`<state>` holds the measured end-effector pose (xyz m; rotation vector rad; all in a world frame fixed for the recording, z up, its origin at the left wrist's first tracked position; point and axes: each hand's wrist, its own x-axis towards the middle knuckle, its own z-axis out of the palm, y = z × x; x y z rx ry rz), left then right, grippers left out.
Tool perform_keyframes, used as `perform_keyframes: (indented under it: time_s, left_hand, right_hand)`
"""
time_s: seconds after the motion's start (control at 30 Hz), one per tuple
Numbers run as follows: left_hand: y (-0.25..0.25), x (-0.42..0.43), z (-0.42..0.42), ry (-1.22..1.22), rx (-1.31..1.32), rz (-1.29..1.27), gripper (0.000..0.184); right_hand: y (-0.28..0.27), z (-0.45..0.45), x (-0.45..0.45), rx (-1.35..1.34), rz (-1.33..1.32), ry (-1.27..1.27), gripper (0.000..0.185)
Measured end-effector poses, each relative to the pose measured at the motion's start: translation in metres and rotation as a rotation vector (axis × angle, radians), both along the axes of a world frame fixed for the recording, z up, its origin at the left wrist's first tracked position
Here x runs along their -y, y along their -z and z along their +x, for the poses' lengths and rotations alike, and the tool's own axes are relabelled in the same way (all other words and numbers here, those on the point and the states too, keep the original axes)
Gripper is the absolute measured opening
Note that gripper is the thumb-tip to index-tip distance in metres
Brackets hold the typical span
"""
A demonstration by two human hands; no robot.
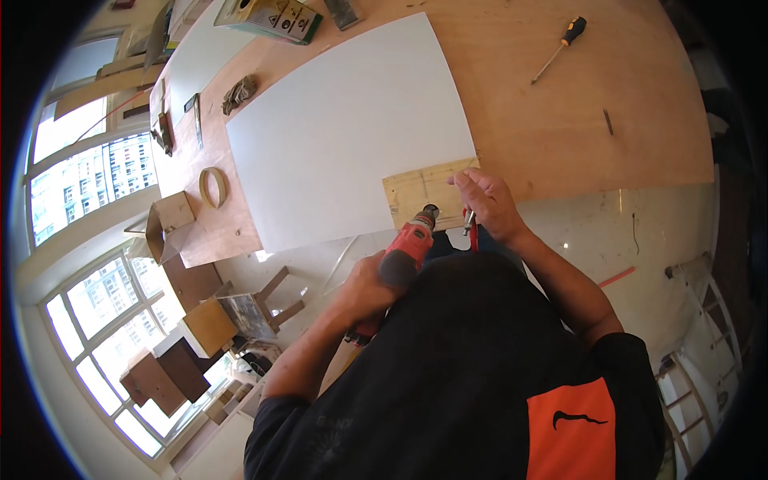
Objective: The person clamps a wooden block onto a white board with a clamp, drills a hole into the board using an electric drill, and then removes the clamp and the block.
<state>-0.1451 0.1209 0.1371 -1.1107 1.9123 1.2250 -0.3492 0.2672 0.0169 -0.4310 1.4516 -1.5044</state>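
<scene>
My left hand is wrapped round the grip of a red and black cordless drill. The drill's chuck points at the near edge of a small wooden board; its tip is hard to make out. The board lies over the near right corner of a large white sheet. At the board's right end, my right hand has its fingers curled together, and what they grip is hidden. Directly below these fingers is a tool with a metal rod and a red part, partly covered.
On the wooden worktable lie a screwdriver, a thin dark bit, a tape roll, a crumpled rag and a hammer-like tool. A metal can stands at the far side. Wooden stools and boxes are at left.
</scene>
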Motion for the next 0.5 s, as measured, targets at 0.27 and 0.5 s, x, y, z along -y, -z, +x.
perform_keyframes:
  time_s: [0.27, 0.5]
  left_hand:
    - [0.002, -0.002, 0.005, 0.023, -0.003, -0.080, 0.037]
    - [-0.005, 0.000, -0.007, 0.044, -0.026, -0.060, 0.042]
  right_hand:
    - [-0.047, -0.005, -0.013, -0.804, -0.210, 0.353, 0.039]
    - [-0.094, 0.024, -0.003, -0.613, -0.429, -0.060, 0.043]
